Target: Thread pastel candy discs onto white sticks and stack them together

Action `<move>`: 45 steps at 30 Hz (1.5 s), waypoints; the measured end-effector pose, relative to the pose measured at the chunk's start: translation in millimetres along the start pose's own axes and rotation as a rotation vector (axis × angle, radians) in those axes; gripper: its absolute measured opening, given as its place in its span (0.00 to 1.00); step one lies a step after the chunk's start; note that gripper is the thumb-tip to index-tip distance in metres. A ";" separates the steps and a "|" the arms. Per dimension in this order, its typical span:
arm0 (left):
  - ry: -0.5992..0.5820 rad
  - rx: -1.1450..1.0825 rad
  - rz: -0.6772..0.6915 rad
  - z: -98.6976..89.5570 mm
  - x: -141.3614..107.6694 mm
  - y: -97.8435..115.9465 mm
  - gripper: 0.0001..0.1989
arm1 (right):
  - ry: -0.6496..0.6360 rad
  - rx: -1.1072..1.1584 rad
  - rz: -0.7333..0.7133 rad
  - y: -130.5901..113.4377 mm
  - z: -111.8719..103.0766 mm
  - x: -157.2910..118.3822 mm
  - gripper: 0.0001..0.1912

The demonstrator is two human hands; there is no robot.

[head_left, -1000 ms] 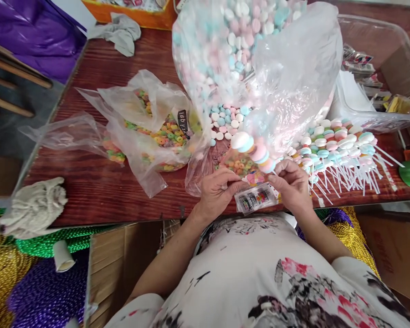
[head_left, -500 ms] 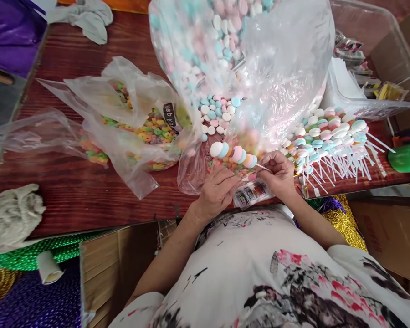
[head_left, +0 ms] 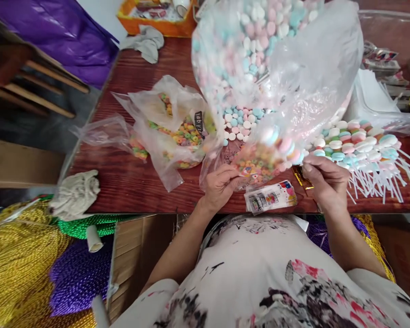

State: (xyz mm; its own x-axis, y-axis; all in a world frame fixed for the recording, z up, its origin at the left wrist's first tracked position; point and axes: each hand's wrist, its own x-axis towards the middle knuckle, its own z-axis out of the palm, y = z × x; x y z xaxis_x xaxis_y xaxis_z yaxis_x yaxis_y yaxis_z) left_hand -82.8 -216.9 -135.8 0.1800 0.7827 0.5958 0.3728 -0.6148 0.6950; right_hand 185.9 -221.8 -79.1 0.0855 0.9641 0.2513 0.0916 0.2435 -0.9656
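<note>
My right hand pinches the stick end of a candy skewer, blurred by motion, with white, pink and blue candies threaded on it. My left hand is closed at the fingertips on a small clear printed bag, whose outline is hard to make out against the ring candies behind it. Below, near the table's front edge, lies a pile of flat printed bags. Gold twist ties lie beside my right hand. Finished-looking candy skewers are heaped to the right, white sticks pointing toward me.
A large clear bag of pastel candies bulks behind my hands. On the left stands a bag of ring candies. A clear plastic bin is at the right. Cloths lie on the table; bead strands hang below.
The view has swung left. My right hand has moved right, away from my left, with the skewer. The flat printed bags and gold ties now show more fully.
</note>
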 end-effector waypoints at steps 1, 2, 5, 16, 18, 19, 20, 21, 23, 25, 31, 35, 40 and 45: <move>0.015 -0.001 -0.017 -4.3 1.1 -1.1 0.06 | -0.034 -0.047 -0.039 -2.2 -6.3 -0.2 0.06; 0.022 0.001 -0.025 -8.1 2.4 -1.8 0.06 | -0.077 -0.084 -0.077 -4.1 -11.8 0.2 0.07; 0.008 0.019 0.003 -14.6 6.9 -2.7 0.07 | -0.174 -0.150 -0.161 -10.1 -23.0 3.7 0.11; -0.085 0.128 0.202 -9.5 22.1 7.3 0.04 | -0.350 -0.438 -0.376 -37.6 -50.4 9.7 0.19; -0.103 0.115 0.200 -8.2 23.7 9.8 0.03 | -0.408 -0.569 -0.460 -41.3 -58.5 10.9 0.20; -0.113 0.101 0.209 -7.0 23.9 10.5 0.03 | -0.440 -0.644 -0.516 -43.6 -61.7 11.8 0.20; -0.118 0.081 0.224 -5.2 23.9 10.9 0.03 | -0.475 -0.719 -0.577 -46.2 -64.1 13.0 0.20; -0.122 0.057 0.243 -2.8 23.4 11.2 0.03 | -0.508 -0.786 -0.638 -49.0 -65.3 14.3 0.19; -0.141 0.008 0.270 3.5 21.4 11.7 0.03 | -0.551 -0.877 -0.742 -54.4 -64.2 16.8 0.18; -0.167 -0.038 0.264 10.6 18.3 12.5 0.04 | -0.569 -0.907 -0.818 -57.6 -59.9 18.6 0.17; -0.328 -0.207 0.021 25.1 8.4 18.4 0.12 | -0.595 -0.879 -0.782 -51.2 -51.1 19.4 0.13; -0.465 -0.456 -0.383 27.5 5.9 30.2 0.20 | -0.601 -0.944 -0.773 -49.0 -50.8 20.4 0.08; -0.583 -0.863 -0.823 25.2 5.3 43.7 0.21 | -0.658 -0.977 -0.852 -55.3 -52.1 22.8 0.10; -0.716 -0.919 -0.869 18.7 10.5 48.2 0.26 | -0.856 -0.965 -0.781 -63.5 -57.8 33.9 0.10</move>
State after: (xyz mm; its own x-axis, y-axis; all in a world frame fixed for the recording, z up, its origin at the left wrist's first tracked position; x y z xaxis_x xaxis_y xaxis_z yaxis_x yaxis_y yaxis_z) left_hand -45.9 -236.5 -103.6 0.7152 0.6436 -0.2724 -0.0552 0.4406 0.8960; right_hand 240.3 -210.7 -5.3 -0.8483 0.4800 0.2236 0.4668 0.8772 -0.1120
